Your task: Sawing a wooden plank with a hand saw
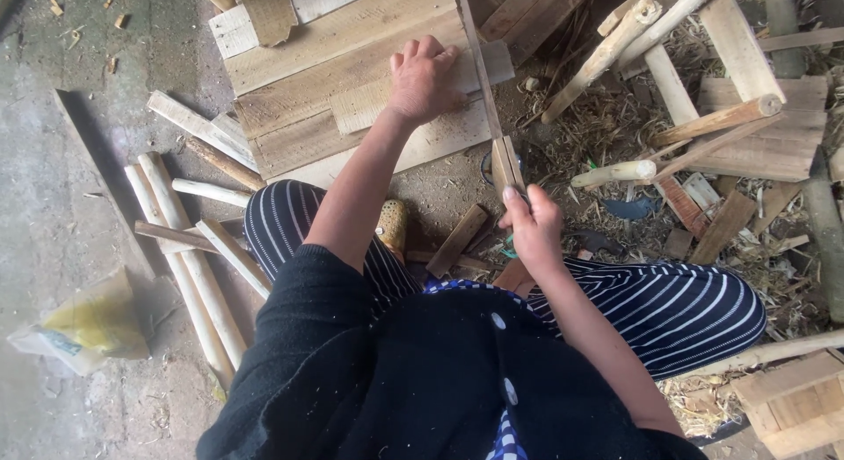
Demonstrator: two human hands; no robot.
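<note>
My left hand (424, 78) reaches forward and grips a thin long wooden strip (477, 69) that runs from the top of the view down toward me, resting over a stack of flat planks (325, 82). My right hand (532, 227) holds the near end of the same strip, where it widens into a split piece (506, 166). I am crouched with striped trousers (677, 306) on both sides of the work.
Peeled round sticks (189, 258) lie on the concrete at left, beside a yellow plastic bag (88, 324). More round poles (615, 43) and plank offcuts (756, 117) crowd the right, over straw and shavings. A wooden block (796, 403) sits at bottom right.
</note>
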